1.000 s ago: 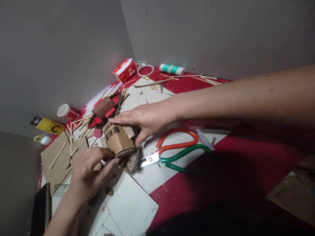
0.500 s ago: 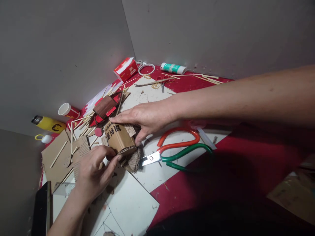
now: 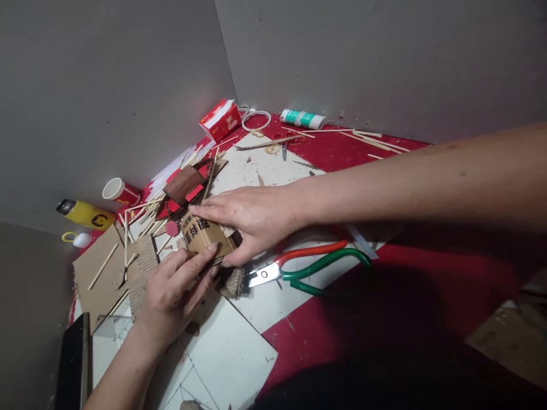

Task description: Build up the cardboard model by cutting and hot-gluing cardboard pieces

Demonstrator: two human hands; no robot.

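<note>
A red table (image 3: 342, 154) fills a grey corner, with white boards (image 3: 239, 353) on it. Both hands grip a small cardboard box (image 3: 205, 238) near the table's left edge: the right hand (image 3: 250, 216) wraps its top, the left hand (image 3: 175, 293) pinches its front. Scissors (image 3: 307, 267) lie just beside them.
</note>
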